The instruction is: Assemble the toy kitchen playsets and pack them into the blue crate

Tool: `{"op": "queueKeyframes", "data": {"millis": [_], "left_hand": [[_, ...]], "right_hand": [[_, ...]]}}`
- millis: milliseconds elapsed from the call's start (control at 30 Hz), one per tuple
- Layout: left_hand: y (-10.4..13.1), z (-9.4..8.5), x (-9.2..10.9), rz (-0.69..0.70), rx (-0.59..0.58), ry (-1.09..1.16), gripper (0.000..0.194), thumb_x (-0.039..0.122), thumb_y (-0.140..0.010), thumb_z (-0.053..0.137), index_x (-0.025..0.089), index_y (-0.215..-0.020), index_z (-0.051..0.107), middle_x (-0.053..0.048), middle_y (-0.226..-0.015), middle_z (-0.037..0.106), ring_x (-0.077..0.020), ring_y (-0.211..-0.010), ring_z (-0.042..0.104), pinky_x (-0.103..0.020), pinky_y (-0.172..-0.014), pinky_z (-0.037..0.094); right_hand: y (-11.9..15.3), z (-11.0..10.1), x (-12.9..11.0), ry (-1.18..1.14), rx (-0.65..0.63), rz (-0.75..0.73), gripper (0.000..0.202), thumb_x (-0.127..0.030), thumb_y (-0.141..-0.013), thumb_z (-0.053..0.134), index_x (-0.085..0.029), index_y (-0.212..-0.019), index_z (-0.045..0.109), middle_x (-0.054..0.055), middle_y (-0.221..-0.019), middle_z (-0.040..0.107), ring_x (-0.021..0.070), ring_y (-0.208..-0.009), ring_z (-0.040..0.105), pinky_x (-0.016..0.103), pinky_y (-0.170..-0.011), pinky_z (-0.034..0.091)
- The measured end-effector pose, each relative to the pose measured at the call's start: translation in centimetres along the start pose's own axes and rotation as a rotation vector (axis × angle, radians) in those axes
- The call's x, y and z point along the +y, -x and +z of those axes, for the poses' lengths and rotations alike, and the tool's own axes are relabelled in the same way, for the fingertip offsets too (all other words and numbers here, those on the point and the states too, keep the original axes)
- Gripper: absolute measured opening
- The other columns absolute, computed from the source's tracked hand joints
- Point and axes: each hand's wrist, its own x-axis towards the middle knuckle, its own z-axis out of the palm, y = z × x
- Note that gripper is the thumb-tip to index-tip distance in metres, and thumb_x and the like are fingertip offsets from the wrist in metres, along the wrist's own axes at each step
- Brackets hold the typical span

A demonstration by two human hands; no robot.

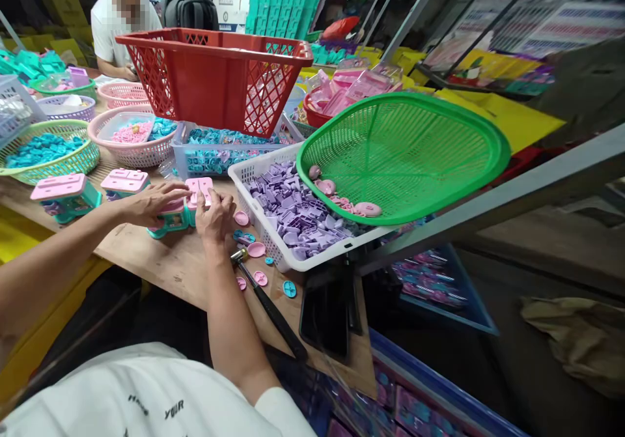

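Observation:
My left hand (146, 204) lies over the left part of a small pink-and-teal plastic toy (174, 221), its fingers reaching across the top and its thumb down at the side. At the toy's right part, my right hand (215, 217) has its fingers bent and pressed against the pink top piece (199, 188). My fingers hide some of the toy. Two similar toys, one farther left (67, 196) and another behind my left hand (124, 182), stand upright on the table. By my right wrist lie pink oval pieces (256, 249) and a hammer (268, 310).
A white basket (288, 258) of purple parts stands right, with a tilted green basket (405, 157) over it. A red basket (215, 79) rests above a clear bin (195, 157) of blue parts. A dark phone-like slab (325, 320) lies near the table edge. Another person (122, 27) sits opposite.

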Motion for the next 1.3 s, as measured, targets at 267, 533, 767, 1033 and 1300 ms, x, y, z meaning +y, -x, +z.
{"op": "queueKeyframes", "data": {"millis": [267,533,767,1033,1300], "left_hand": [[1.0,-0.2,-4.6,0.007,-0.097,0.019,0.072,0.035,-0.091,0.051,0.011,-0.158,0.045,-0.016,-0.169,0.032,-0.0339,-0.152,0.034,-0.051,-0.125,0.03],[1.3,2.5,-4.8,-0.088,0.043,0.027,0.076,0.069,-0.095,0.052,0.022,-0.153,0.056,-0.02,-0.16,0.046,-0.0369,-0.145,0.045,-0.054,-0.119,0.037],[1.8,2.6,-4.4,-0.09,0.053,0.05,0.063,0.059,-0.096,0.057,0.026,-0.149,0.06,-0.018,-0.159,0.048,-0.0364,-0.142,0.047,-0.054,-0.118,0.038],[1.6,3.0,-4.5,-0.085,0.057,0.031,0.062,0.056,-0.095,0.055,0.025,-0.149,0.059,-0.017,-0.157,0.049,-0.0367,-0.14,0.048,-0.053,-0.115,0.039],[1.9,4.2,-5.5,-0.003,0.158,0.057,0.059,0.055,-0.096,0.057,0.027,-0.148,0.06,-0.017,-0.155,0.051,-0.0368,-0.133,0.052,-0.054,-0.111,0.04]], "right_hand": [[-0.6,-0.2,0.5,-0.083,-0.019,-0.047,0.037,-0.033,-0.102,0.057,-0.012,-0.129,0.069,0.016,-0.112,0.074,0.0241,-0.106,0.069,0.034,-0.099,0.052],[-0.3,-0.4,0.1,-0.065,-0.028,0.07,0.044,-0.052,-0.104,0.053,-0.016,-0.119,0.073,0.013,-0.101,0.077,0.026,-0.097,0.072,0.034,-0.09,0.053],[-0.2,-1.2,1.1,-0.02,-0.274,-0.235,0.065,-0.048,-0.089,0.077,-0.018,-0.145,0.062,0.015,-0.15,0.06,0.0261,-0.138,0.057,0.037,-0.119,0.043],[1.4,-4.5,0.9,0.022,-0.695,-0.209,0.109,-0.053,-0.066,0.092,-0.034,-0.161,0.042,0.01,-0.155,0.045,0.0299,-0.143,0.052,0.043,-0.118,0.046],[5.4,-3.6,-2.2,0.313,-0.202,0.083,0.103,-0.057,-0.069,0.089,-0.022,-0.156,0.048,0.018,-0.128,0.057,0.0393,-0.117,0.064,0.052,-0.1,0.054]]}}
